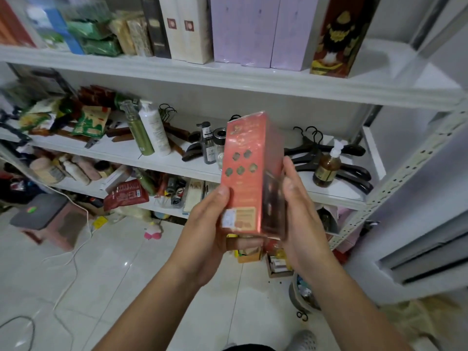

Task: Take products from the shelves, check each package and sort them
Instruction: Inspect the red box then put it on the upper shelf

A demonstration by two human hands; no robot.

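we stood before a white shelving unit with several crowded levels, set on a pale tiled floor. on its top shelf stood tall lilac boxes, side by side and upright, with a red and black box just to their right.

in front of the middle shelf, lifted clear of every level, was the red box. we held it nearly upright between both hands, its top leaning slightly to the right, its printed red face towards us and a pale sticker at its lower left corner. our left hand gripped the lower left of it, thumb pressed on the front face, the fingers hidden underneath. our right hand clasped the dark right side, thumb lying along the edge.

behind the box, black hangers lay on the middle shelf, an amber pump bottle standing among them. further left a green bottle and a white bottle leaned together.
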